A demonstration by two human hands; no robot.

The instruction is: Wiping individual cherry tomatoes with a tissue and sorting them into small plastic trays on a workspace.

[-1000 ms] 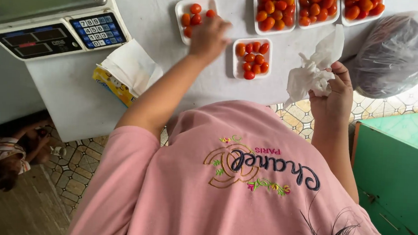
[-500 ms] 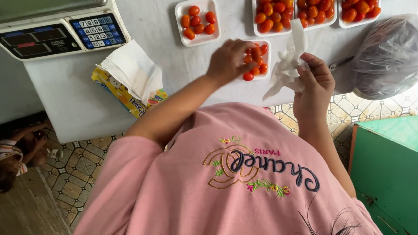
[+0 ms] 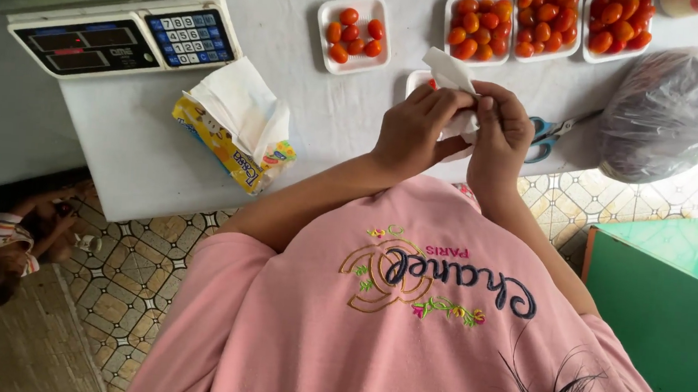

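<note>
The left hand [image 3: 415, 131] had left the tomato tray [image 3: 354, 33] and joined the right hand [image 3: 500, 137] above the bench [image 3: 288, 126]; both were closed on a white tissue [image 3: 451, 76], apparently wiping something hidden inside it.

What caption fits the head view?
Both hands, left hand and right hand, hold a white tissue above trays of cherry tomatoes.

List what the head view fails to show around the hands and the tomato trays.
- Tray behind the hands: its contents are covered by the left hand, right hand and white tissue.
- Whether the tissue wraps a tomato: hidden by fingers.
- Scissors: blades masked by the clear bag.
- Back trays: cut by the top edge.
</note>
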